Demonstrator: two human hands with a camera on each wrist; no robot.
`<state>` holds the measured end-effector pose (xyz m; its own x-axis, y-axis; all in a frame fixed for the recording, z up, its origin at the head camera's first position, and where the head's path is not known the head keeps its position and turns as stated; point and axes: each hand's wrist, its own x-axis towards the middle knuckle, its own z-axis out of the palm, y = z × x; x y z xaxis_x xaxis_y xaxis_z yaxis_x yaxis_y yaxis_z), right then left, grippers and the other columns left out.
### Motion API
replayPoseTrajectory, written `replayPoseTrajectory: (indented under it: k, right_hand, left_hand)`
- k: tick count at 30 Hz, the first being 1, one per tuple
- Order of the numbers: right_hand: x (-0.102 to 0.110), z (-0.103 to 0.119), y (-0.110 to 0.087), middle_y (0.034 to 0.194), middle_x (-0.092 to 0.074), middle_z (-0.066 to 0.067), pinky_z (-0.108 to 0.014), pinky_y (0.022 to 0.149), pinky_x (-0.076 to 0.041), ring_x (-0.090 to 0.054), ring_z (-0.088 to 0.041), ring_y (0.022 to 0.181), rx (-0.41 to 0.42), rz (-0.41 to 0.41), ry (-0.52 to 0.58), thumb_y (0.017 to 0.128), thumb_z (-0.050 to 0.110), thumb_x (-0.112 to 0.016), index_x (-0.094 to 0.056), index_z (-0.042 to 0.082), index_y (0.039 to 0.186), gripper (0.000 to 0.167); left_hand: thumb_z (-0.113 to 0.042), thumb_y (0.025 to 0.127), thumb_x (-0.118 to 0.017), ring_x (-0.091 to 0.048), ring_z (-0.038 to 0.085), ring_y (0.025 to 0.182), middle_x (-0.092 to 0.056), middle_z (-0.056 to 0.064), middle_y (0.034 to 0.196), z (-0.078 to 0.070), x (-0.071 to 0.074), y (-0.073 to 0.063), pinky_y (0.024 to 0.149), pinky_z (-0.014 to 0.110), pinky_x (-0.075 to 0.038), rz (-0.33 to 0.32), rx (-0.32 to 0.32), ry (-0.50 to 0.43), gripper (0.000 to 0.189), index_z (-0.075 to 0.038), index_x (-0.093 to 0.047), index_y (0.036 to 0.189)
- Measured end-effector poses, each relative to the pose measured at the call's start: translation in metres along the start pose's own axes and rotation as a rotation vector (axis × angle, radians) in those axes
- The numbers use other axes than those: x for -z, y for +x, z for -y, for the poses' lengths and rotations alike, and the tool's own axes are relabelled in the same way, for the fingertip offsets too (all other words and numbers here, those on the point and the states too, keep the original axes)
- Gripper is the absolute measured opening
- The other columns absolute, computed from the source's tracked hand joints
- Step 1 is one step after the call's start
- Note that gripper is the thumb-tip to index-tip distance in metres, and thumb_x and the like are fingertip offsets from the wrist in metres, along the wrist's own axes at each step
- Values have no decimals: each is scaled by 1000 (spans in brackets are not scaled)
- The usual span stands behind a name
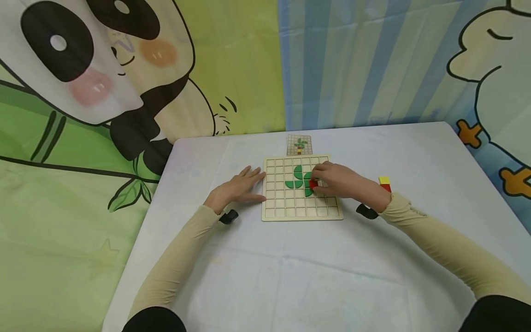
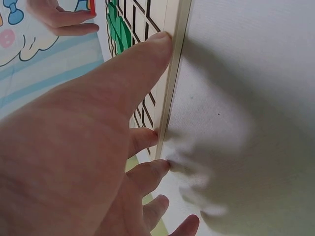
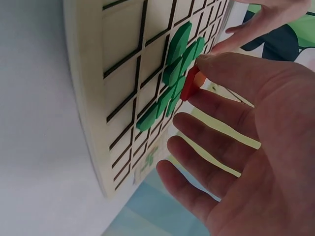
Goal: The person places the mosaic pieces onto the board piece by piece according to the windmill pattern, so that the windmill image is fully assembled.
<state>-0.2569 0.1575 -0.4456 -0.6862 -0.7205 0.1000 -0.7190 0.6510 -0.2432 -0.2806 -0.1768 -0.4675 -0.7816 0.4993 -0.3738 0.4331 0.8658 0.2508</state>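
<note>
A wooden grid board [image 1: 282, 213] lies on the table with several green rounded tiles [image 1: 298, 171] set in its squares. My right hand [image 1: 338, 180] is over the board's right half and pinches a red square tile [image 3: 191, 84] between thumb and index finger, close to the green tiles. The other right fingers are spread in the right wrist view. My left hand [image 1: 238, 188] rests at the board's left edge, fingers fairly straight, with the thumb [image 2: 156, 46] touching the rim in the left wrist view.
Behind the board lies a small pattern card [image 1: 293, 145] showing a green figure over a few coloured squares. To the right, beside my right wrist, sit a yellow tile [image 1: 384, 180] and a red tile [image 1: 386, 187]. The white table [image 1: 265, 272] meets cartoon-printed cloth at the back.
</note>
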Motion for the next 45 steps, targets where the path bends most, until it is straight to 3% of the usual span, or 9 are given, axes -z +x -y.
replayPoseTrajectory:
  k: [8, 14, 24, 45]
  right_hand:
    - [-8, 10, 8, 108, -68, -11, -43, 88, -55, -63, -30, 100, 77, -50, -56, 89, 19, -77, -70, 6, 101, 18]
    - [-14, 20, 14, 112, -68, -11, -41, 87, -55, -62, -29, 104, 57, -41, -103, 89, 24, -78, -71, 8, 102, 21]
    - [-20, 25, 18, 122, -66, -12, -47, 91, -55, -60, -32, 115, 44, -14, -164, 90, 29, -76, -73, 9, 106, 26]
    - [-31, 27, 19, 122, -66, -12, -46, 91, -56, -62, -31, 115, 57, -38, -164, 89, 29, -78, -71, 8, 109, 30]
  left_hand:
    - [-60, 93, -61, 2, 36, 157, -9, 9, 171, -1, 2, -1, 126, 57, -16, 4, 1, 4, 92, -19, -17, 163]
    - [-60, 93, -61, 2, 36, 158, -9, 9, 171, -3, 3, -1, 126, 56, -16, 5, 9, 4, 92, -19, -18, 163]
    - [-61, 92, -62, 2, 35, 158, -8, 8, 171, 0, 0, 0, 126, 57, -16, 2, 10, -9, 93, -20, -17, 163]
    - [-60, 92, -63, 3, 35, 158, -8, 7, 171, -1, 1, 0, 125, 58, -16, 8, 11, -15, 93, -21, -17, 163]
